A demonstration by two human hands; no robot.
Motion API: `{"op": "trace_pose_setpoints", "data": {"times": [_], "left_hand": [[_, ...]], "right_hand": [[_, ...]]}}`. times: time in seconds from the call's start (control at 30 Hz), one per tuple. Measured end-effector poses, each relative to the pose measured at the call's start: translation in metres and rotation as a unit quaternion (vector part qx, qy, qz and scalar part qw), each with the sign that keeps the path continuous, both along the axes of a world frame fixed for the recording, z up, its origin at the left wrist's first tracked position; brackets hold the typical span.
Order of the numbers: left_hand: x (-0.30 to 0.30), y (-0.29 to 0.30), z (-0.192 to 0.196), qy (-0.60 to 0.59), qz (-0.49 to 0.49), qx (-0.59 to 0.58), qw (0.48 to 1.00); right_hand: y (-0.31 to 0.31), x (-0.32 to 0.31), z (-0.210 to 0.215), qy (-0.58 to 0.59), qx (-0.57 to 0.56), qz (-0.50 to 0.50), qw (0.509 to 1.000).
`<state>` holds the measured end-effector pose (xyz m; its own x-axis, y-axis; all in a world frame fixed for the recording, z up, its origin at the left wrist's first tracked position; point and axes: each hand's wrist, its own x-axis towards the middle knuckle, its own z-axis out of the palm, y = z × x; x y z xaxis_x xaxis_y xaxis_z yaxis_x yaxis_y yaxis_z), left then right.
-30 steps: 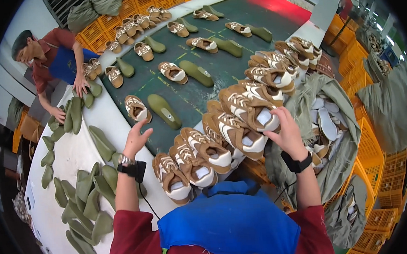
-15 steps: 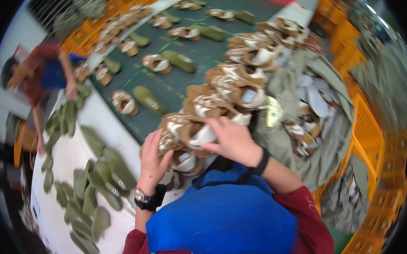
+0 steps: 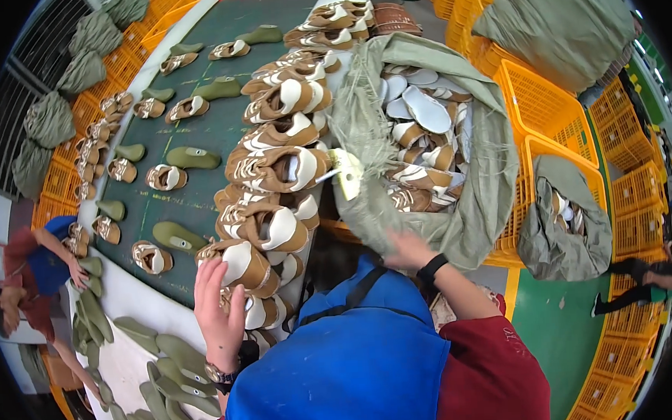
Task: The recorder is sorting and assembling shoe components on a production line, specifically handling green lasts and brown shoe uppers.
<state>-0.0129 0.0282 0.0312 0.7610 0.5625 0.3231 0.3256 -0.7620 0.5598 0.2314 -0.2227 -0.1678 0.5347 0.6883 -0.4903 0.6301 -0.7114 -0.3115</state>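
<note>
My left hand (image 3: 221, 313) is raised with its fingers apart beside the near end of a row of stacked brown-and-white sneakers (image 3: 276, 167). Nothing is in it, and its fingertips are close to the nearest sneaker (image 3: 251, 265); I cannot tell whether they touch. My right hand (image 3: 411, 249) hangs at the near rim of a grey-green cloth sack (image 3: 359, 208), its fingers smeared by motion. Inside the open sack lie several loose brown-and-white sneakers (image 3: 418, 176) and pale insoles (image 3: 427, 110). A pale yellow-green piece (image 3: 348, 174) sits between the row and the sack.
Green shoe lasts (image 3: 193, 157) and single sneakers are spread over the dark green belt (image 3: 211, 121). More lasts (image 3: 170, 393) lie on the white tabletop (image 3: 130, 361) at near left. A co-worker's hand (image 3: 78, 273) reaches there. Orange crates (image 3: 549, 112) stand on the right.
The view has swung to the right, bringing the sack nearer the middle. My right hand has left the sneakers and moved right to the sack, while my left stays by the row.
</note>
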Motion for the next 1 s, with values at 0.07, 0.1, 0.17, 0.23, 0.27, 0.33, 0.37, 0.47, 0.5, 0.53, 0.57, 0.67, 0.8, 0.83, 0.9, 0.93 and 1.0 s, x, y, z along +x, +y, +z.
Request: {"op": "trace_pose_setpoints", "data": {"times": [0.07,0.1,0.17,0.23,0.27,0.33,0.37,0.47,0.5,0.53,0.57,0.67,0.8,0.83,0.9,0.93,1.0], "left_hand": [[0.012,-0.007,0.009,-0.005,-0.067,0.024,0.997],[0.018,-0.01,0.011,-0.008,-0.072,0.022,0.997],[0.026,-0.013,0.015,-0.013,-0.099,0.024,0.995],[0.029,-0.015,0.016,-0.014,-0.118,0.029,0.993],[0.028,-0.016,0.016,-0.013,-0.112,0.024,0.993],[0.024,-0.019,0.015,-0.008,-0.1,0.014,0.995],[0.022,-0.019,0.014,-0.01,-0.092,0.009,0.996],[0.015,-0.021,0.011,0.014,-0.078,0.004,0.997],[0.013,-0.022,0.01,0.012,-0.069,-0.001,0.998],[0.012,-0.023,0.01,0.007,-0.07,-0.004,0.998],[0.011,-0.022,0.009,0.009,-0.066,-0.008,0.998],[0.009,-0.021,0.008,0.008,-0.065,0.001,0.998],[0.005,-0.017,0.008,0.0,-0.047,-0.008,0.999],[0.004,-0.017,0.007,-0.002,-0.042,-0.004,0.999],[0.004,-0.017,0.007,-0.007,-0.044,-0.015,0.999],[0.005,-0.017,0.006,-0.009,-0.041,-0.017,0.999],[0.008,-0.019,0.006,-0.005,-0.046,-0.018,0.999]], "right_hand": [[-0.002,-0.02,-0.017,-0.008,0.007,0.103,0.995],[-0.002,-0.015,-0.021,0.032,0.025,0.073,0.997],[0.001,0.008,-0.025,0.122,0.095,0.047,0.987],[0.001,0.049,-0.027,0.134,0.157,0.043,0.978],[0.001,0.069,-0.03,0.105,0.221,-0.02,0.969],[0.008,0.106,-0.036,0.12,0.329,-0.308,0.885],[0.007,0.124,-0.037,0.066,0.319,-0.445,0.834],[0.003,0.16,-0.033,0.114,0.354,-0.585,0.721],[0.005,0.166,-0.032,0.212,0.38,-0.595,0.676],[0.008,0.172,-0.031,0.309,0.419,-0.603,0.605],[0.01,0.177,-0.03,0.372,0.438,-0.586,0.572],[-0.001,0.197,-0.026,0.449,0.507,-0.558,0.479],[-0.102,0.238,-0.003,0.357,0.666,-0.525,0.391],[-0.14,0.246,0.004,0.321,0.707,-0.51,0.37],[-0.219,0.256,0.023,0.164,0.701,-0.574,0.391],[-0.249,0.258,0.032,0.097,0.687,-0.639,0.334],[-0.269,0.255,0.038,-0.003,0.634,-0.691,0.346]]}}
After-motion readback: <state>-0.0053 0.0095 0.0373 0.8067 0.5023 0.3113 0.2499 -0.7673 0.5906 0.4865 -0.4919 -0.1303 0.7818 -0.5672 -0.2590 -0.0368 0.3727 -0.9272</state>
